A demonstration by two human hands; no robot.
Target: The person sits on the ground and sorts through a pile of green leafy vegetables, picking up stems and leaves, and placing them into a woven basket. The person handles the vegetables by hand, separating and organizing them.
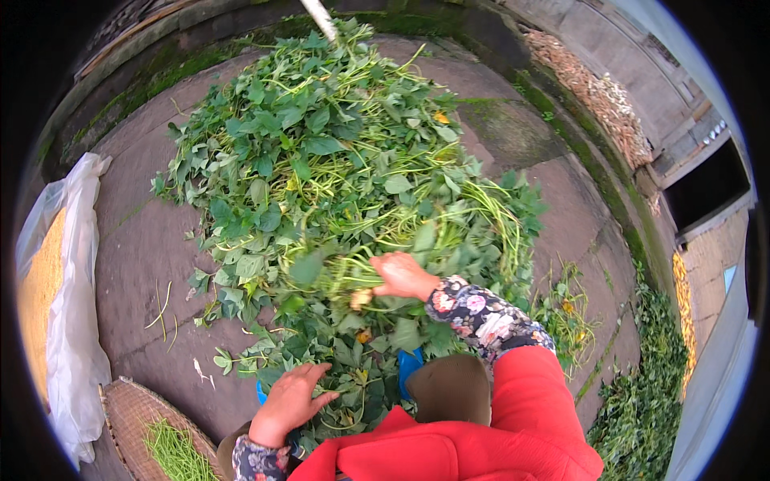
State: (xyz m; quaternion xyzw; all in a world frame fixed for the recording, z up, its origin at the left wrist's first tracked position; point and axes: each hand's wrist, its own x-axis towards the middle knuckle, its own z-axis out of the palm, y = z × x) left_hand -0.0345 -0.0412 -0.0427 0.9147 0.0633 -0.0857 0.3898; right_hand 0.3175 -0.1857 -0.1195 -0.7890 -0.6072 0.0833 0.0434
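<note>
A wide heap of leafy green vines (319,144), with long pale stems and broad leaves, lies on the paved ground before me. My right hand (404,275) reaches into the near part of this heap. Its fingers are closed around some vine stems (355,270), which look blurred at the leaf ends. By my knee, my left hand (295,397) is low over loose leaves (349,385) with thumb and fingers apart. It grips nothing that I can see, though its palm is hidden.
At lower left, a woven bamboo tray (129,409) holds green stems (177,451). White plastic sheeting (78,288) borders yellow grain (45,300). A small vine clump (568,318) lies to the right, near more greenery (643,385). A mossy kerb (592,156) curves behind; a pale pole (320,19) stands beyond the heap.
</note>
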